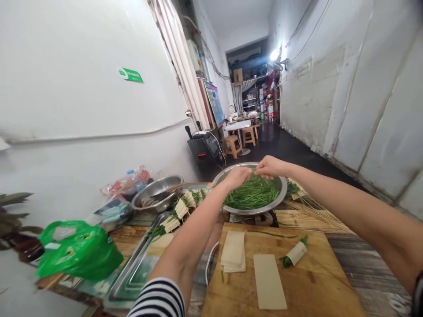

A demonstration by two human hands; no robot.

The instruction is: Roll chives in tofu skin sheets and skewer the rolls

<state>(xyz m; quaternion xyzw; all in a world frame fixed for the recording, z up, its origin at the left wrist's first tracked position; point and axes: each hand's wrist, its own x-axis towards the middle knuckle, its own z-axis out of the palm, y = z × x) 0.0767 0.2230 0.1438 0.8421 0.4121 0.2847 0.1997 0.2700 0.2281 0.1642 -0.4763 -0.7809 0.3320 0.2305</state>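
Observation:
Both hands reach over the back part of a steel bowl (283,193) full of long green garlic chives (253,193). My left hand (239,177) is closed in a pinch, and my right hand (271,167) pinches close beside it; a few thin chive strands show at their fingertips. In front of the bowl lies a wooden cutting board (313,290). On it are a small stack of pale tofu-skin sheets (233,251), a single sheet (270,281) lying flat, and a roll (295,254) wrapped around greens. One loose chive (272,234) lies near the board's far edge.
Left of the board, a metal tray (115,288) has skewered rolls (181,208) at its far end. Another steel bowl (175,180), a green plastic bag (79,253) and wooden skewers (322,213) are on the table. Stools (233,145) stand farther back.

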